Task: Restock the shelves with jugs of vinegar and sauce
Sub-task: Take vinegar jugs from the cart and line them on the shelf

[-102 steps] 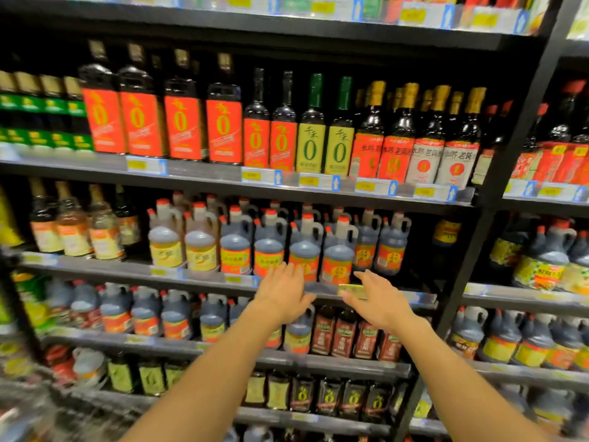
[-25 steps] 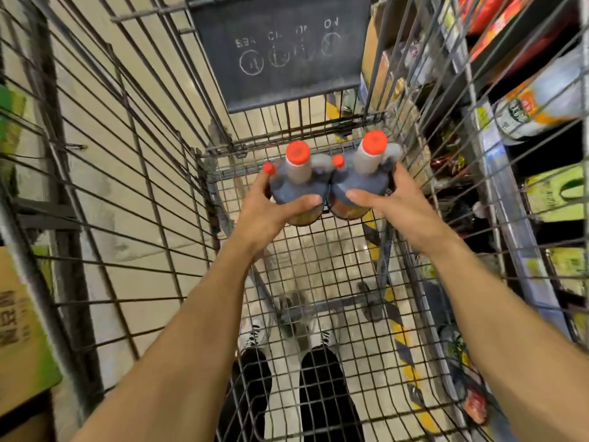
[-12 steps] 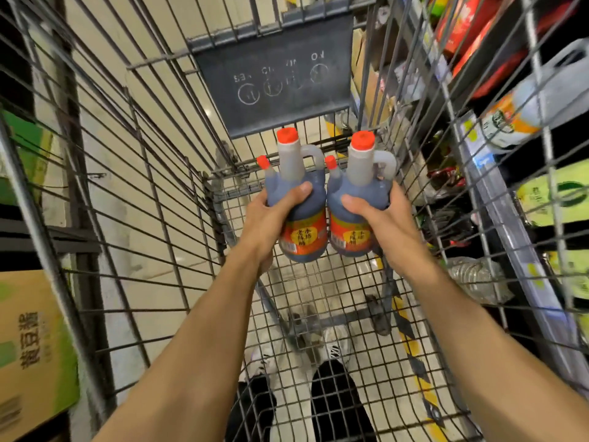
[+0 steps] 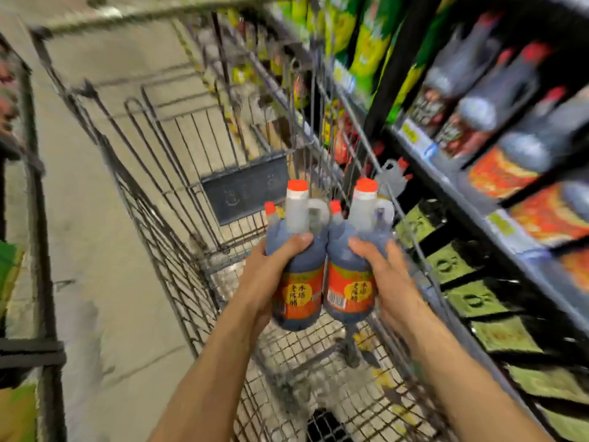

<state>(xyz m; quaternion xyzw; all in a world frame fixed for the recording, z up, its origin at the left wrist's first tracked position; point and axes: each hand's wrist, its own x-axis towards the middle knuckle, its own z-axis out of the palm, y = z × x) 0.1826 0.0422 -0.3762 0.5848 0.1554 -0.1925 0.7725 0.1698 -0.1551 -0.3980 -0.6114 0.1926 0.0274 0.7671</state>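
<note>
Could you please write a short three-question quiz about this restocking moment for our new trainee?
1. True or false: each hand grips one jug.
2. What colour are the jug caps?
3. The shelves stand on which side of the cart: A) left, B) right?

Key:
1. True: the left hand grips the left jug, the right hand the right jug.
2. Red-orange.
3. B: shelves, cart.

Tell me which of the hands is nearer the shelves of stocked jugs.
Right. The right hand, gripping the right jug, is on the side of the shelves; the left hand, gripping the left jug, is farther, over the cart.
</note>
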